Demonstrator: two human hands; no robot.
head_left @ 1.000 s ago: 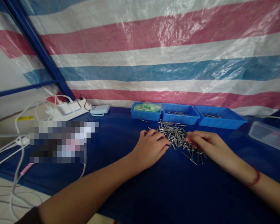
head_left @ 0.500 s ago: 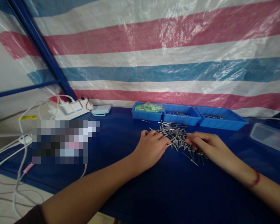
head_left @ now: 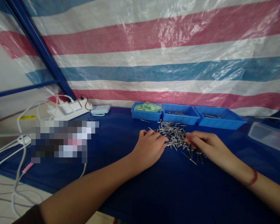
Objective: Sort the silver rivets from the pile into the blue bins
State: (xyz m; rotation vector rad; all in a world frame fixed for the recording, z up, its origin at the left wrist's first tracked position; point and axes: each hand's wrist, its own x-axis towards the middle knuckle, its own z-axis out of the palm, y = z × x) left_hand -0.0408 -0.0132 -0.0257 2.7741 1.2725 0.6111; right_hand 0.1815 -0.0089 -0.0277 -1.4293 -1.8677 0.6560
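A heap of silver blind rivets (head_left: 176, 137) lies on the blue tabletop, many pointing different ways. My left hand (head_left: 150, 144) rests at the heap's left edge, palm down, its fingers bent and a little apart; nothing shows in its grasp, though the underside is hidden. At the right edge, my right hand (head_left: 202, 141) is closed in a pinch at the rivets, with thumb and fingertips together. Its fingers partly cover what they hold, which looks like a rivet. Several loose rivets lie just below that hand.
Behind the heap stand a blue bin (head_left: 146, 115) with green-and-white packets and two blue bins (head_left: 180, 119) (head_left: 221, 122) holding some rivets. A clear plastic container (head_left: 269, 138) sits at right. Leftward are a light-blue case (head_left: 100, 109), a white power strip (head_left: 71, 109), cables and a blurred patch.
The whole view has shifted very slightly. Both hands keep nearly the same places and shapes at the heap, and the rivets look unchanged.
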